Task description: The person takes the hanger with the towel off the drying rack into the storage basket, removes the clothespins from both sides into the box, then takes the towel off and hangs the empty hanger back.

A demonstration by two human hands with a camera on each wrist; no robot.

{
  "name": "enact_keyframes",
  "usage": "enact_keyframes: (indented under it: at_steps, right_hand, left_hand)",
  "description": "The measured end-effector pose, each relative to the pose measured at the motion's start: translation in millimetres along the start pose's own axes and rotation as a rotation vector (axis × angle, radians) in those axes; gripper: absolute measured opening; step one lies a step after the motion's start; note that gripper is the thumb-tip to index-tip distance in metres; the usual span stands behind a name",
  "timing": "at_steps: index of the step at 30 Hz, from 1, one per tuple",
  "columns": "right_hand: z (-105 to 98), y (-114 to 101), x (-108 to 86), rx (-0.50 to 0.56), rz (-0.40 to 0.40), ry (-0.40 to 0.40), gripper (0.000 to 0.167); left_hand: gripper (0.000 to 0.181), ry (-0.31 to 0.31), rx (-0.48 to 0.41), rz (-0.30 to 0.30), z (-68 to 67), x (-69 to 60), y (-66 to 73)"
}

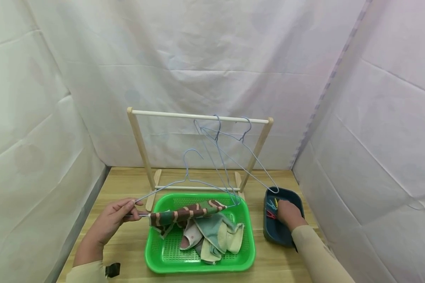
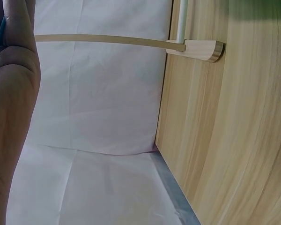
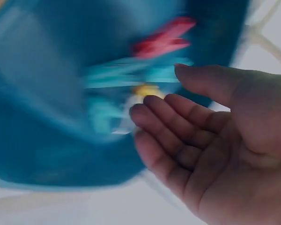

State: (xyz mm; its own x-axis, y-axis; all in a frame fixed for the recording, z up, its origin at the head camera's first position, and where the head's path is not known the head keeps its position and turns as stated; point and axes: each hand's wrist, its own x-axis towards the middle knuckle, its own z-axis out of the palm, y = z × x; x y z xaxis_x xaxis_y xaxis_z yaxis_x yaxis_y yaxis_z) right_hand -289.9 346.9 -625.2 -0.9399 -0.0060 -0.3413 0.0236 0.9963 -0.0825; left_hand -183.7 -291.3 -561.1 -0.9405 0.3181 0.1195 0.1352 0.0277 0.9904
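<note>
My left hand (image 1: 108, 220) grips the left end of a light-blue wire hanger (image 1: 187, 173), whose hook points up. A camouflage-print cloth (image 1: 184, 214) is draped over the hanger's lower bar, above the green basket (image 1: 198, 268). On the right, my right hand (image 1: 290, 214) reaches into a dark blue basin (image 1: 273, 232). In the right wrist view its fingers are loosely bent with nothing between them, close to a yellow clothespin (image 3: 147, 90). A red clothespin (image 3: 161, 40) and teal clothespins (image 3: 110, 75) lie around it, blurred. The left wrist view shows only part of the left hand (image 2: 18, 56).
Behind the basket stands a wooden rack with a white top bar (image 1: 170, 114); blue wire hangers (image 1: 248, 147) hang toward its right end, one reaching over the basin. Several small cloths (image 1: 214, 232) lie in the basket. White fabric walls (image 1: 212, 51) surround the wooden table (image 1: 127, 243).
</note>
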Motion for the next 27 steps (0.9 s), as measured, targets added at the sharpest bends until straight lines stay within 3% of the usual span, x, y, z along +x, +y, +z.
enact_keyframes:
  at_steps: [4,8,12,15,19,22,24,27]
  right_hand:
    - [-30.4,-32.8,-36.4,0.027,-0.048,0.014,0.011]
    - [-54.9,-69.3,-77.3,0.073,-0.149,0.009,0.018]
    - [-69.4,-107.3,-111.4,0.118,-0.245,0.034,0.017]
    - [-72.0,-136.4,-128.2,0.177,-0.375,0.091,0.015]
    - [-64.9,-172.4,-136.7,0.243,-0.615,0.209,0.013]
    - [-56.5,-197.1,-134.2,0.213,-0.763,0.352,0.021]
    - [-51.4,-213.8,-129.7,0.178,-0.826,0.447,0.027]
    - [-44.8,-237.9,-120.4,0.132,-0.875,0.523,0.030]
  left_hand:
    - [0.040,0.003,-0.003,0.005,-0.6,0.3,-0.2]
    - [0.037,0.010,0.008,0.015,-1.4,0.6,-0.9]
    - [0.037,0.014,0.007,0.006,-1.0,1.0,-0.9]
    - [0.036,0.019,0.003,-0.002,0.2,1.3,-0.9]
    - [0.038,0.022,0.005,-0.002,0.7,1.4,-1.8]
    - [0.038,0.015,-0.006,-0.003,0.5,0.8,-2.4]
    - [0.038,0.010,-0.011,-0.005,0.4,0.6,-2.8]
    - [0.038,0.004,-0.007,0.001,0.2,1.2,-3.9]
